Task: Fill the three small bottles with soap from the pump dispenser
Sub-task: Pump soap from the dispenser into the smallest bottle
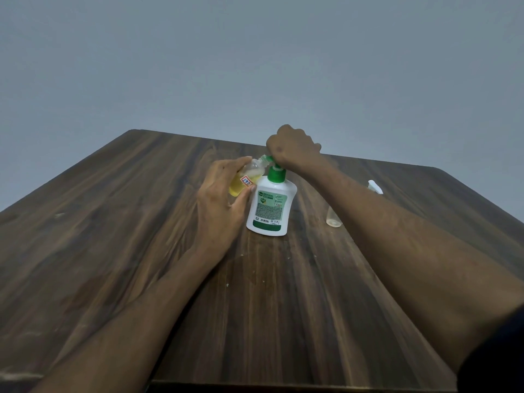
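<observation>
Right hand (292, 146) presses fist-like on the pump dispenser (269, 205) at table centre; left hand (221, 199) grips a tilted small bottle (243, 184), part-filled with yellow soap, at the nozzle, needing more steady pumps

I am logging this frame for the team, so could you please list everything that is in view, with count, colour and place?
pump dispenser: one, white body with green pump and green label, upright near the table's middle.
small bottle with yellow soap: one, clear with a red-edged sticker, tilted, mouth at the pump's spout, held left of the dispenser.
small bottle on the table: one, clear, right of the dispenser, partly hidden by the right forearm.
white object: one, behind the right forearm; too hidden to identify.
table: one, dark wood grain.
wall: plain grey-blue, behind the table.
left hand: holds the tilted bottle.
right hand: fist pressing on the pump head.
</observation>
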{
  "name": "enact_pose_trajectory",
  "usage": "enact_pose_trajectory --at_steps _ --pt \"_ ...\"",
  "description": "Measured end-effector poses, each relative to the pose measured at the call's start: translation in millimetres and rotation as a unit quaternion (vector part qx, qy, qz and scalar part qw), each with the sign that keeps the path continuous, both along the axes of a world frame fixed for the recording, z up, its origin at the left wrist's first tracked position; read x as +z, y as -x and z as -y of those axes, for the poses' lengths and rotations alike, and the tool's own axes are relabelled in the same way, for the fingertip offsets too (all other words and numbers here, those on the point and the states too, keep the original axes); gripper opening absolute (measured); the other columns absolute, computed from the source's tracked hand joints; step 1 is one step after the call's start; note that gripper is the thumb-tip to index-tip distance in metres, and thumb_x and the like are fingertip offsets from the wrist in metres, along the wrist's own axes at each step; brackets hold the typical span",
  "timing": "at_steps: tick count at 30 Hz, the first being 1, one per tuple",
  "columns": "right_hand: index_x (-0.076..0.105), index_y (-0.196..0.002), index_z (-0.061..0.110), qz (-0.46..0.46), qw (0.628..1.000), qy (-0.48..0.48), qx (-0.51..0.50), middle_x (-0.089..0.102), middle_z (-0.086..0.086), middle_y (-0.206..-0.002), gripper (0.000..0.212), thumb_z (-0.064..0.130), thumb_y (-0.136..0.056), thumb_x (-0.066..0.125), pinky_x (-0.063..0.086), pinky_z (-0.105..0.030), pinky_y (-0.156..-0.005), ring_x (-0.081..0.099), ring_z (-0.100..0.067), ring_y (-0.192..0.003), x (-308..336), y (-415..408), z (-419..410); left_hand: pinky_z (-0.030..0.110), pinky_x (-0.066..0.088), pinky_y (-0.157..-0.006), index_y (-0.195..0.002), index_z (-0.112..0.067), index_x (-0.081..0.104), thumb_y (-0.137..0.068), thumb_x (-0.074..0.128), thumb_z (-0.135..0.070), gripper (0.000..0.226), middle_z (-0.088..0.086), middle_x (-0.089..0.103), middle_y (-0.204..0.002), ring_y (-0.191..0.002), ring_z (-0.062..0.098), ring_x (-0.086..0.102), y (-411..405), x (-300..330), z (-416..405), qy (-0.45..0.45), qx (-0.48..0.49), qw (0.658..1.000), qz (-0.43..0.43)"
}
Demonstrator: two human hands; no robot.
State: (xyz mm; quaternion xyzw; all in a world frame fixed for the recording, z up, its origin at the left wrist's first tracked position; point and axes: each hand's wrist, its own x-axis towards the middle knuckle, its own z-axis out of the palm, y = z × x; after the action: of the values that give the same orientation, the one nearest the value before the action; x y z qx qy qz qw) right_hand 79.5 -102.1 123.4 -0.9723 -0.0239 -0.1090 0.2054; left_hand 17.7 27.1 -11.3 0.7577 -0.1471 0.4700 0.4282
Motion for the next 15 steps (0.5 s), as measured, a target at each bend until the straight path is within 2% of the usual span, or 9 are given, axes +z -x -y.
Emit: enact_pose_trajectory --at_steps 2,4,7,10,15 --pt "0.047 -0.087 0.013 -0.012 1.000 0.003 0.000 0.047 -0.003 -0.081 0.009 0.020 -0.091 0.042 0.038 -0.042 -0.094 0.048 -0.029 -0.087 -1.0 1.0 -0.2 0.013 0.051 -0.091 -0.133 -0.010 0.070 -0.091 0.082 -0.004 0.044 0.006 0.070 -0.125 -0.110 0.008 0.064 -1.1 -0.3 -0.7 -0.004 0.001 1.000 -0.002" --pt "0.046 -0.086 0.014 -0.003 1.000 0.012 -0.002 0.045 -0.001 -0.079 0.008 0.020 -0.090 0.043 0.038 -0.044 -0.098 0.048 -0.029 -0.088 -0.8 2.0 0.8 0.016 0.052 -0.092 -0.134 -0.010 0.070 -0.091 0.082 -0.004 0.044 0.006 0.070 -0.125 -0.111 0.010 0.064 -0.8 -0.4 -0.5 -0.004 0.001 1.000 -0.003" --pt "0.048 -0.096 0.013 -0.009 1.000 0.003 -0.004 0.048 -0.003 -0.085 0.011 0.021 -0.090 0.042 0.037 -0.046 -0.103 0.048 -0.031 -0.093 -1.0 2.4 0.6 0.016 0.051 -0.092 -0.132 -0.009 0.071 -0.091 0.081 -0.003 0.043 0.004 0.071 -0.124 -0.110 0.009 0.064 0.3 0.7 0.5 0.002 -0.004 1.000 0.000" --pt "0.048 -0.096 0.013 -0.003 1.000 0.016 -0.003 0.046 -0.001 -0.083 0.012 0.020 -0.089 0.043 0.037 -0.047 -0.102 0.049 -0.031 -0.092 -1.8 2.2 0.3 0.013 0.048 -0.091 -0.132 -0.010 0.071 -0.091 0.081 -0.002 0.043 0.005 0.070 -0.123 -0.109 0.009 0.064 1.6 1.7 -0.3 0.001 -0.003 1.000 -0.001" --pt "0.048 -0.097 0.013 -0.006 1.000 0.003 -0.002 0.048 -0.003 -0.087 0.012 0.021 -0.090 0.043 0.037 -0.046 -0.102 0.049 -0.031 -0.093 -1.8 1.1 1.2 0.016 0.051 -0.090 -0.133 -0.011 0.071 -0.090 0.081 -0.001 0.045 0.006 0.070 -0.123 -0.109 0.011 0.065 1.3 1.4 -0.1 0.000 -0.004 1.000 -0.006"
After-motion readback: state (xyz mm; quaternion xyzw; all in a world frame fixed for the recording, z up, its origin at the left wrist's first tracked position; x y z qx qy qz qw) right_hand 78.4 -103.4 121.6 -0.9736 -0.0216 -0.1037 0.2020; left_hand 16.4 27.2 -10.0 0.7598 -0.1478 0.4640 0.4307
